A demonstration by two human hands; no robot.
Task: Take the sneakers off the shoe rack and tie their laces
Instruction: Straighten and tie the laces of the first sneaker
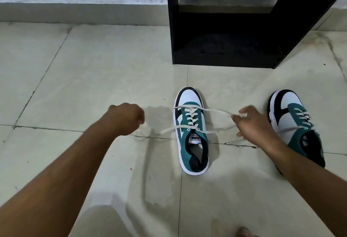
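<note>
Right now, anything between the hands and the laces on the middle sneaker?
Nothing visible. The left hand and the right hand each already hold a lace end of the middle sneaker, pulled out to either side. The second sneaker sits beyond the right hand, clear of the laces.

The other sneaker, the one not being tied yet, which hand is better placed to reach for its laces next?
The right hand. It is right beside the second sneaker, nearly touching it, while the left hand is out on the far side of the middle sneaker.
</note>
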